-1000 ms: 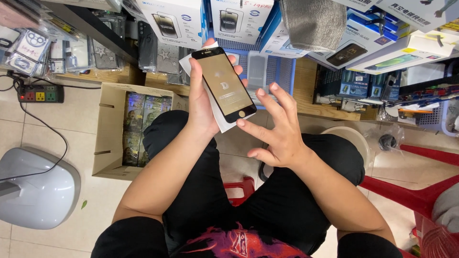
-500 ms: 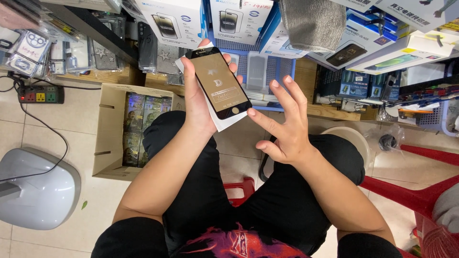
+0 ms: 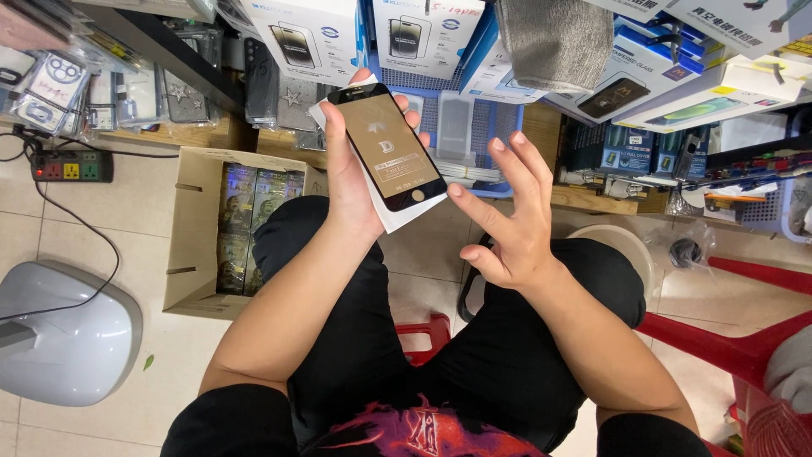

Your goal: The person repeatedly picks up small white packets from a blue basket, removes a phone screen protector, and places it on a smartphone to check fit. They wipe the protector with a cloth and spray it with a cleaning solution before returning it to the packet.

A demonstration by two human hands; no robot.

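My left hand (image 3: 351,182) holds up a black-framed phone screen protector (image 3: 387,145) together with a white sleeve (image 3: 397,218) behind it. The glass faces me and is tilted a little to the right. My right hand (image 3: 507,216) hovers just right of it with fingers spread, the index fingertip close to the protector's lower right corner. It holds nothing. Both forearms reach out over my lap in black shorts.
An open cardboard box (image 3: 199,224) of packets stands on the tiled floor at left. Beside it are a grey rounded device (image 3: 68,334) and a power strip (image 3: 72,165). Shelves of boxed phone accessories (image 3: 313,34) fill the top. A red plastic stool (image 3: 736,347) is at right.
My left hand has raised the protector slightly and shifted it left. My right hand has lifted and moved right, its fingers opening away from the glass.
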